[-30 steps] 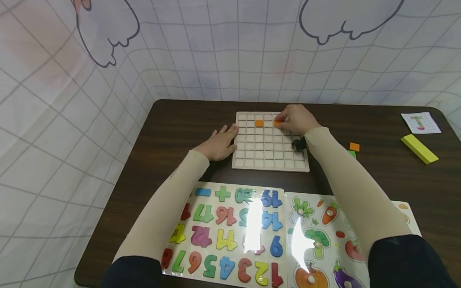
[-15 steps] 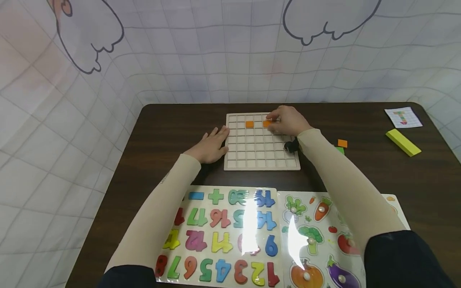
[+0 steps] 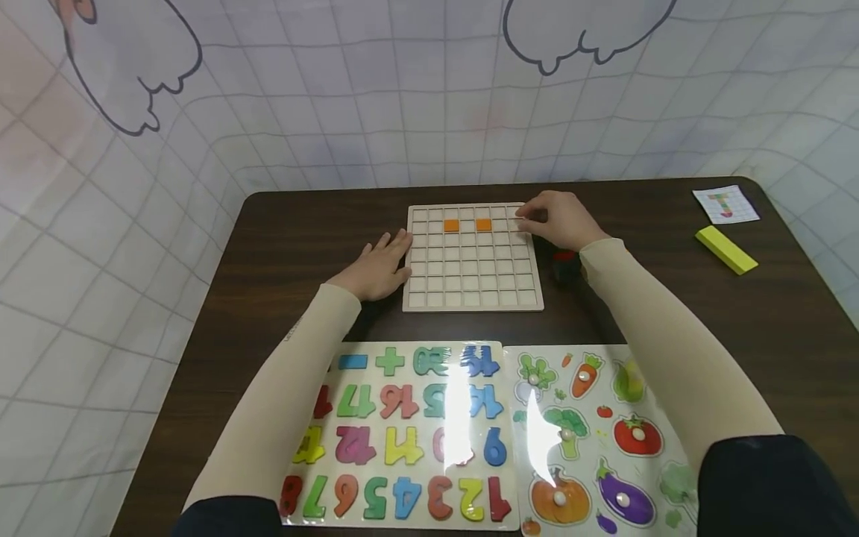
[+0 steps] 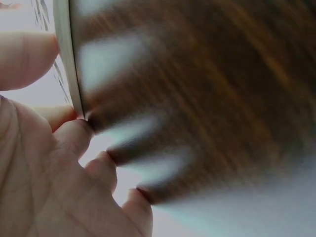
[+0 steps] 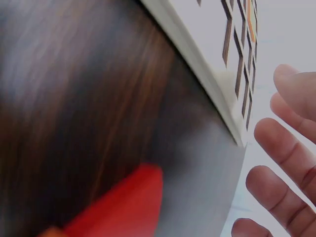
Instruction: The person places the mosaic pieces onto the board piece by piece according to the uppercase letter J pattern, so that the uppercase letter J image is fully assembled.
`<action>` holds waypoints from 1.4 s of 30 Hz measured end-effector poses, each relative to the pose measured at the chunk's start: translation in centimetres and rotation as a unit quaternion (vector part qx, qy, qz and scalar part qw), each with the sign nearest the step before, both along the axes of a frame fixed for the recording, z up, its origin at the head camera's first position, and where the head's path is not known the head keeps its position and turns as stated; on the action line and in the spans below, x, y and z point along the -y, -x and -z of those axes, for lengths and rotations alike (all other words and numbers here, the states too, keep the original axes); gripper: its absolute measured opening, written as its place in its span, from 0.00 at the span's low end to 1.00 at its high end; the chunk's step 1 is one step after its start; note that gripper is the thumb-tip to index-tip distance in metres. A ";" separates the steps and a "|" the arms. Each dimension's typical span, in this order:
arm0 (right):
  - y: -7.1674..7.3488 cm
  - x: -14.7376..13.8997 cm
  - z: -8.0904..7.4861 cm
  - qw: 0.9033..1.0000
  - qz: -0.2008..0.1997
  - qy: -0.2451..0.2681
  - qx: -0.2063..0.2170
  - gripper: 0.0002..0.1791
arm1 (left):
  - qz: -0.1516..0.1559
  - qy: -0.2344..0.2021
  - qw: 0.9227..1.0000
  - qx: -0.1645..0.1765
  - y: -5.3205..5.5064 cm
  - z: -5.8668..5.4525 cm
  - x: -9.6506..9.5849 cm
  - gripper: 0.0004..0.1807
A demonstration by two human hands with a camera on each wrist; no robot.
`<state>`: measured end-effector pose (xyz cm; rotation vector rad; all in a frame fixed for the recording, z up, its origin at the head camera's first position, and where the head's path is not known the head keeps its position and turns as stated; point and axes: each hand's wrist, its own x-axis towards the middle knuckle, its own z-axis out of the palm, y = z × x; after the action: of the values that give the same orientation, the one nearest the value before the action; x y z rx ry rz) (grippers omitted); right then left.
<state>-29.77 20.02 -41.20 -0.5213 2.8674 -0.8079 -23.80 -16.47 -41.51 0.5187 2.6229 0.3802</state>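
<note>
A pale wooden grid board lies on the dark table. Two orange square tiles sit in its second row from the far edge, with a gap of one cell between them. My left hand rests at the board's left edge, fingers spread; in the left wrist view its thumb and fingertips are right at the rim. My right hand hovers by the upper right edge, fingers loosely bent and holding nothing. Below it in the right wrist view, a red block lies on the table.
Nearer me lie a number puzzle board and a vegetable puzzle board, both with glare on them. At the far right are a yellow bar and a pattern card. A printed fabric wall stands behind the table.
My right hand has let go of the second orange tile and moved right, to the board's edge. The tile stays in its cell. My left hand keeps its place on the board.
</note>
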 end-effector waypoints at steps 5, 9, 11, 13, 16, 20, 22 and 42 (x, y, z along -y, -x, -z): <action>-0.3 -1.4 -0.6 1.000 0.000 -0.016 0.009 0.18 | -0.003 0.000 1.000 -0.002 0.0 0.0 0.2 0.39; -1.0 -3.1 -0.8 0.999 -0.007 -0.036 0.015 0.17 | -0.003 -0.001 1.000 -0.001 -0.1 -0.1 0.3 0.39; -1.4 -3.9 -0.9 0.999 -0.014 -0.042 0.020 0.16 | -0.003 -0.003 1.000 -0.002 -0.1 -0.3 0.3 0.40; -1.8 -4.7 -0.9 0.998 -0.021 -0.049 0.021 0.16 | -0.002 -0.004 1.000 -0.003 -0.1 -0.4 0.4 0.40; -2.3 -5.9 -1.0 0.998 -0.022 -0.056 0.018 0.15 | 0.000 -0.002 1.000 -0.006 -0.1 -0.6 0.6 0.40; -3.1 -7.2 -1.0 0.998 -0.011 -0.067 0.015 0.13 | -0.003 0.001 1.000 -0.006 -0.1 -0.6 0.9 0.40; -3.4 -7.7 -1.0 0.997 -0.009 -0.074 0.020 0.13 | -0.005 0.001 1.000 -0.005 -0.1 -0.6 1.0 0.40; -6.2 -10.0 -0.5 0.996 -0.016 -0.083 0.021 0.16 | 0.001 0.001 1.000 -0.005 -0.1 -0.1 0.2 0.40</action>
<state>-23.62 30.02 -40.72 -0.5214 2.8466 -0.5634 -23.73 -16.63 -41.44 0.5237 2.6314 0.3750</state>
